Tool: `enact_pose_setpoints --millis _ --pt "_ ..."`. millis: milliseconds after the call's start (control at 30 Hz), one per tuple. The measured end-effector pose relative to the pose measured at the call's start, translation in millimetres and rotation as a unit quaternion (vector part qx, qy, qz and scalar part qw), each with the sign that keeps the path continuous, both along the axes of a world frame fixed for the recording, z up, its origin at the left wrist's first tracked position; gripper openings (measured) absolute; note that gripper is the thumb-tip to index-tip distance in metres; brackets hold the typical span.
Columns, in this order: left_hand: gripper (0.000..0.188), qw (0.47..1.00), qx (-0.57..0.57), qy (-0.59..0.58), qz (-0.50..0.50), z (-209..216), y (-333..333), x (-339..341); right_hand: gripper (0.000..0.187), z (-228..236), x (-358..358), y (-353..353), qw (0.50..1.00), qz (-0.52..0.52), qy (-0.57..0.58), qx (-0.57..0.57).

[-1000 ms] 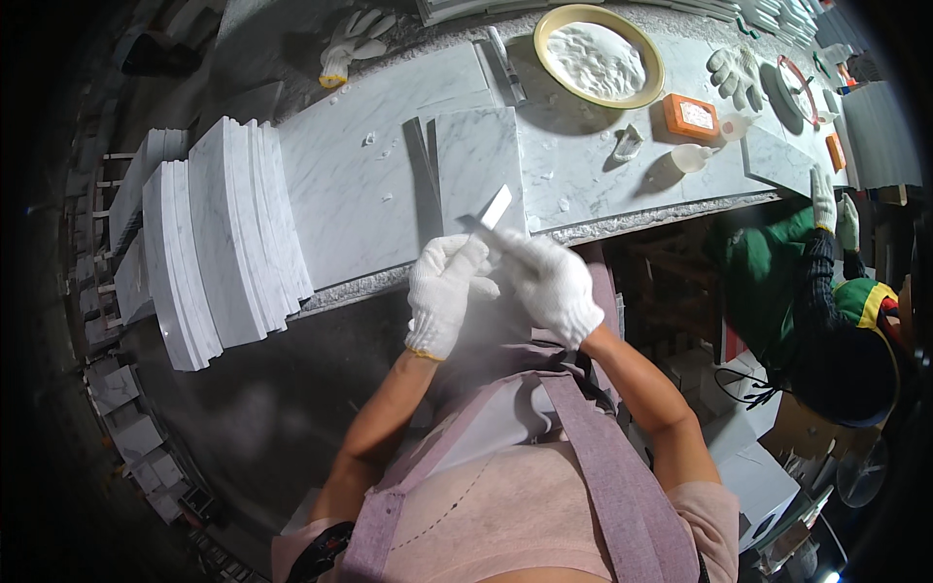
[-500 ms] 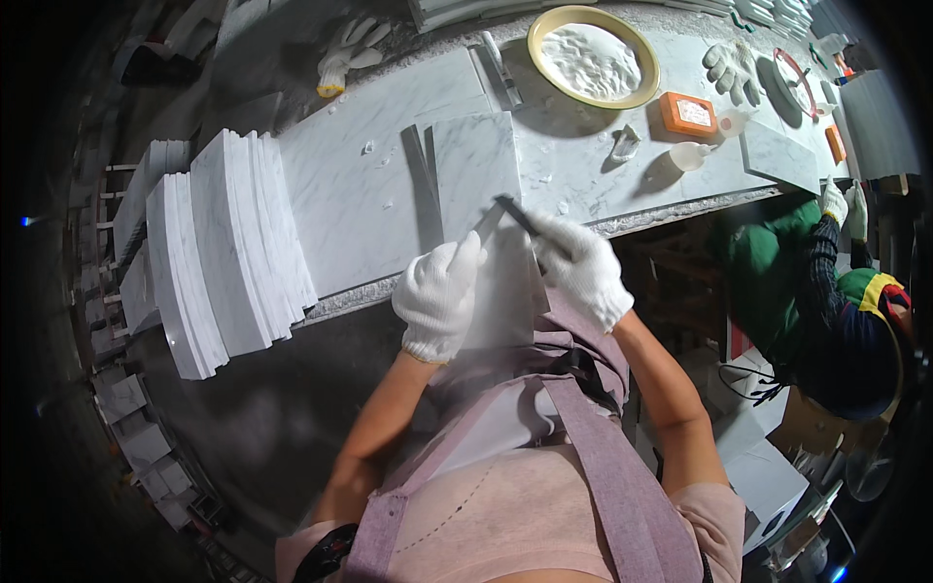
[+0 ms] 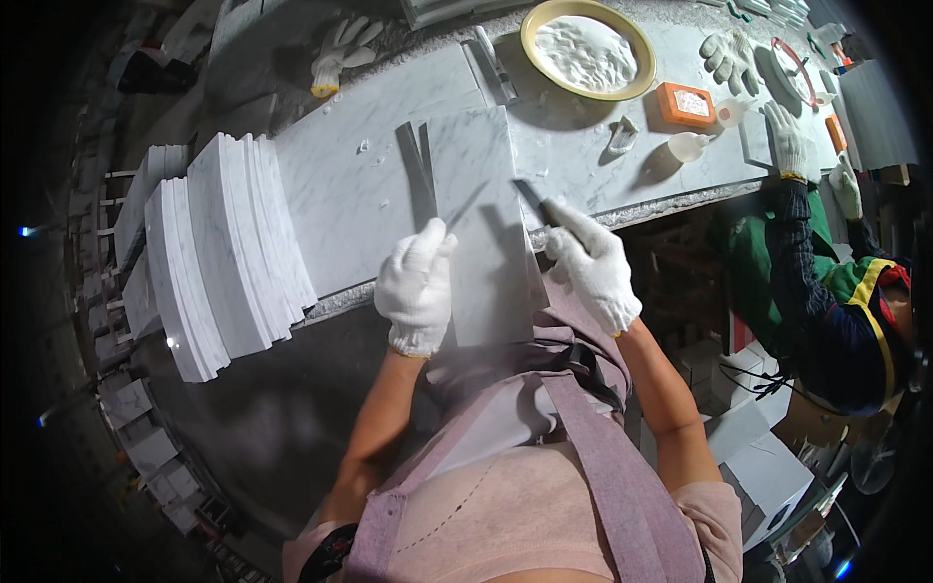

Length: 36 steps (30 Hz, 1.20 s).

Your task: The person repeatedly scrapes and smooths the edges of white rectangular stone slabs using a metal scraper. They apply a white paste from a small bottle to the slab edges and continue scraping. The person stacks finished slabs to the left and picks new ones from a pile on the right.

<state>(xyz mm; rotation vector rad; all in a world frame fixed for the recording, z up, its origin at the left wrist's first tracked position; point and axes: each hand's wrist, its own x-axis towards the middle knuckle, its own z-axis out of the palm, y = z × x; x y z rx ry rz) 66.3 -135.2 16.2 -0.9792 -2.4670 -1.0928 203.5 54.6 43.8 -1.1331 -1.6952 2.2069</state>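
My left hand [image 3: 416,287], in a white knit glove, is closed on a thin flat metal blade [image 3: 470,202] that points up and to the right. My right hand [image 3: 590,267], gloved alike, grips a scraper with a dark flat blade [image 3: 529,196], its tip toward the upper left. The two blades are apart. Beneath them lies a white, grey-veined marble tile [image 3: 471,146], which juts over the near edge of the bench toward my apron. My left hand covers part of its left edge.
Upright marble tiles [image 3: 228,257] stand stacked at left. On the bench [image 3: 335,194] are a yellow-rimmed basin of white powder [image 3: 635,85], an orange box [image 3: 686,105], a squeeze bottle [image 3: 688,147] and loose gloves [image 3: 729,60]. At right, a co-worker's gloved hand [image 3: 787,141] rests near a tile.
The blades met over the tile before and are now separated; my left hand moved left and my right hand slightly right. The co-worker's hand reached up onto the bench.
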Motion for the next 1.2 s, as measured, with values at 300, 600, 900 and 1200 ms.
enact_pose_setpoints --millis 300,600,900,1200 --pt "0.034 0.981 -0.125 0.088 -0.122 20.6 20.3 4.4 0.069 9.9 0.0 -3.3 0.995 -0.049 0.047 -0.077" --pt "0.027 0.977 -0.062 0.065 -0.193 49.3 43.1 -20.1 0.073 10.1 17.0 10.9 0.995 -0.05 0.057 -0.063" --pt "0.025 0.969 -0.145 0.066 -0.187 75.8 205.9 -110.7 0.075 2.1 89.0 13.4 0.993 -0.07 -0.007 -0.097" --pt "0.055 0.95 -0.288 -0.117 -0.016 20.3 245.8 -147.5 0.077 -18.9 125.1 -4.2 0.98 -0.168 -0.01 -0.104"
